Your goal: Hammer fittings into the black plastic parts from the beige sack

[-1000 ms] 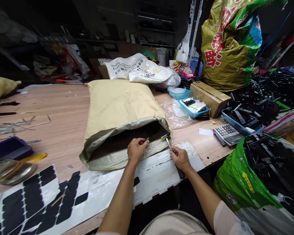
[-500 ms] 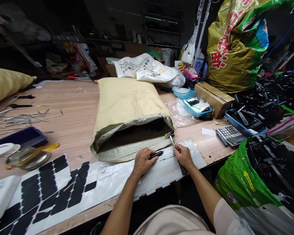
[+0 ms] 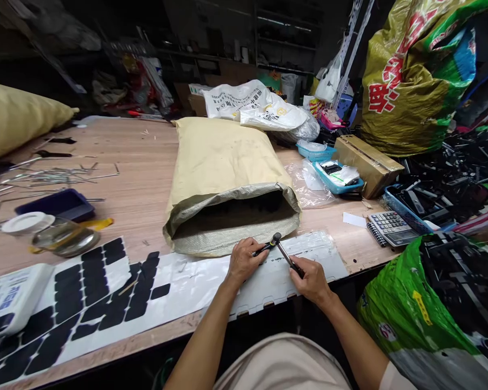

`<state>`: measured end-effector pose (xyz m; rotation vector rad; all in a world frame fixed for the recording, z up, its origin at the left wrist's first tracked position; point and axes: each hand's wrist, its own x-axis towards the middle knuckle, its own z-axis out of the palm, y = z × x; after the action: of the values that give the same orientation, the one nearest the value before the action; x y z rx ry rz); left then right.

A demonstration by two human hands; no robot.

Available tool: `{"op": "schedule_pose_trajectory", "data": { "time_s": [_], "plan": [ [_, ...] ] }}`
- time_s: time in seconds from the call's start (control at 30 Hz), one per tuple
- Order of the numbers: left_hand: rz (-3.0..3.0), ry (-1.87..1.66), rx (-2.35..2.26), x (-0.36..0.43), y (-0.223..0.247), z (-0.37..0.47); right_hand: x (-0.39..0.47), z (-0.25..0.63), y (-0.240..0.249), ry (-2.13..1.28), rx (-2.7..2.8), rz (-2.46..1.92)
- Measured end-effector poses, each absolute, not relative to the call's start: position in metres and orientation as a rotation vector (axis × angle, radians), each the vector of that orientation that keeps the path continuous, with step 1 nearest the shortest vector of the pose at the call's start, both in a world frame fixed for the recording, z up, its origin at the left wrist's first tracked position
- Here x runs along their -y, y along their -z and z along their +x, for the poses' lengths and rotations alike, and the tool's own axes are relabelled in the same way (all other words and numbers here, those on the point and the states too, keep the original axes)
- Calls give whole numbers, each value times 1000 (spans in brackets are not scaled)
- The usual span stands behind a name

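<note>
My right hand (image 3: 312,280) is closed round the dark handle of a small hammer (image 3: 284,252) with a shiny metal shaft. The hammer's head is up beside the black part (image 3: 261,250) that my left hand (image 3: 241,264) grips. Whether head and part touch, I cannot tell. That part is slim and dark, half covered by my fingers, so its kind is unclear. Both hands are over a white sheet (image 3: 327,254) along the table's front edge. Just behind them lies a large cream woven sack (image 3: 223,154), its mouth gaping towards me, dark inside.
Left are black adhesive pads (image 3: 69,287), a white box (image 3: 18,295), a tape roll (image 3: 67,238), a dark blue tray (image 3: 57,205) and metal rods (image 3: 65,176). Right are a calculator (image 3: 392,225), blue baskets (image 3: 337,179), a cardboard box (image 3: 366,162) and a green bag (image 3: 384,298) of black parts.
The hammer's head has swung left and down, from beside the sack's mouth to the black part. My left hand keeps its grip. The whole view has shifted slightly.
</note>
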<state>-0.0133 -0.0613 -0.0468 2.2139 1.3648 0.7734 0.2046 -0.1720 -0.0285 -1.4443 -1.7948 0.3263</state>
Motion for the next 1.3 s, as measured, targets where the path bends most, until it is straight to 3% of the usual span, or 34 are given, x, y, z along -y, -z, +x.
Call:
{"op": "schedule_pose_trajectory", "data": {
  "time_s": [0.47,0.9,1.07,1.3],
  "plan": [
    [2211,-718,-1368,61,44,-13,173,208,30,-191,1905,-1466],
    [2212,-760,-1395,64,42,-11,170,200,29,-263,1974,-1399],
    [2219,-759,-1400,62,43,-10,153,208,28,-379,1772,-1426],
    [2238,-795,-1262,76,34,-14,131,221,37,-810,1265,-1473]
  ]
}}
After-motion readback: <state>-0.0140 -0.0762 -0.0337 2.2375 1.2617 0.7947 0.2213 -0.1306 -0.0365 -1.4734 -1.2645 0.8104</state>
